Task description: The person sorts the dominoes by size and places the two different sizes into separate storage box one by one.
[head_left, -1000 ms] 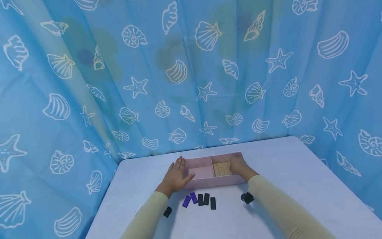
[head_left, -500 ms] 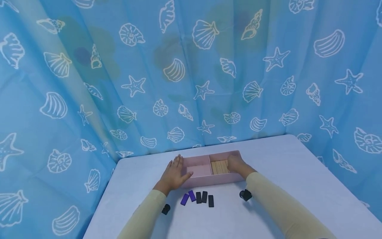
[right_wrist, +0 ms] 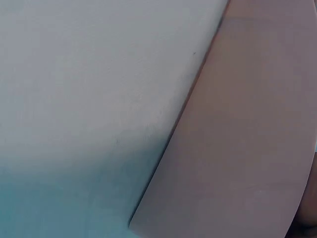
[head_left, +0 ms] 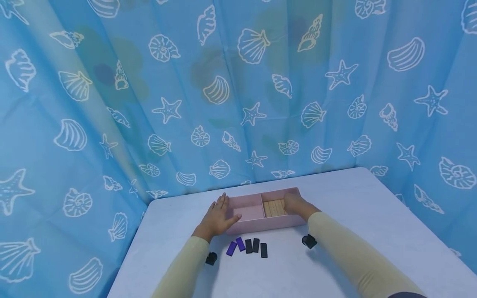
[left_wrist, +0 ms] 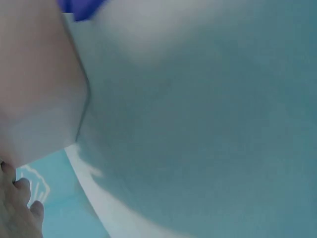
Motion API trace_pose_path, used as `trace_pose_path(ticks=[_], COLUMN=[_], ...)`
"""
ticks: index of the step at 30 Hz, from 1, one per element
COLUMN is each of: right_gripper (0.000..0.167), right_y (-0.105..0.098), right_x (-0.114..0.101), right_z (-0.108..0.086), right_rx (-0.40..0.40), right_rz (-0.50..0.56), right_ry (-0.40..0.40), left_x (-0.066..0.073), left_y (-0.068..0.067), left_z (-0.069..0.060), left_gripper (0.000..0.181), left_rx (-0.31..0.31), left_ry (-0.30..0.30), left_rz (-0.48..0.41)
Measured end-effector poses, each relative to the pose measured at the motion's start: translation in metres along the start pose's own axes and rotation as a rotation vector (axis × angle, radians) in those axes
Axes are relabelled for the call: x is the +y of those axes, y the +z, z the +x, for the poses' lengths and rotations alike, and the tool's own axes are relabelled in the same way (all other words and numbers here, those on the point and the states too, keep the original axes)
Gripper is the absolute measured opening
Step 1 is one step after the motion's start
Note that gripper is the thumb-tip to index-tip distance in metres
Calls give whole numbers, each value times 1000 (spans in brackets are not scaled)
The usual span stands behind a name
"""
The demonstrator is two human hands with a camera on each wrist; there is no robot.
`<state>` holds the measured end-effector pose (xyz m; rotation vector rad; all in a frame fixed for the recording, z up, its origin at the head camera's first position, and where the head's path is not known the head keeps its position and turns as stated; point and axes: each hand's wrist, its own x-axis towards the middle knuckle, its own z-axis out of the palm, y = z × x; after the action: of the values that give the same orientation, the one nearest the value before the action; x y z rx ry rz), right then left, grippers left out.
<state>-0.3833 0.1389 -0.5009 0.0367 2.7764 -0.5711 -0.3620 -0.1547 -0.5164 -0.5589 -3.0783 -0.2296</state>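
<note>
The wood (head_left: 273,208) lies in the right part of the box (head_left: 264,225); I judge it light and stiff, to pinch at the edges. The left hand (head_left: 217,219) touches the box, fingers straight; what the right hand (head_left: 295,205) holds, I cannot tell.

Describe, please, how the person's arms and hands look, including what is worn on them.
The left sleeve and right sleeve are plain, pale yellow, ending near the wrists. The left hand and right hand wear no gloves. A small black device shows below the left sleeve, another below the right.
</note>
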Motion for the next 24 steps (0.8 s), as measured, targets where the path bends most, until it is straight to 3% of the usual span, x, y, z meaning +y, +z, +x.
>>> trace_pose_path(ticks=[4,8,12,15,20,24], right_gripper=[14,31,40,42,59,86], right_y=[-2,-7,-14,-16,-11,-6], right_x=[4,10,15,22,37,48], right_z=[-2,-5,-10,-12,-15,-18], right_rx=[22,75,206,289,296,262], right_rz=[29,35,35,33,19,24], right_ry=[-36,-141,-278,-338,-346,-343], left_x=[0,-4,-10,-13,-14,-13], left_y=[5,7,4,3,8,14], left_z=[1,1,2,3,-3,-13], left_gripper=[95,95,92,93,93,94], left_rx=[6,22,54,77,74,91], left_ry=[-8,-6,-11,-15,-44,-79], left_rz=[-33,-53,-98,-155,-219,-247])
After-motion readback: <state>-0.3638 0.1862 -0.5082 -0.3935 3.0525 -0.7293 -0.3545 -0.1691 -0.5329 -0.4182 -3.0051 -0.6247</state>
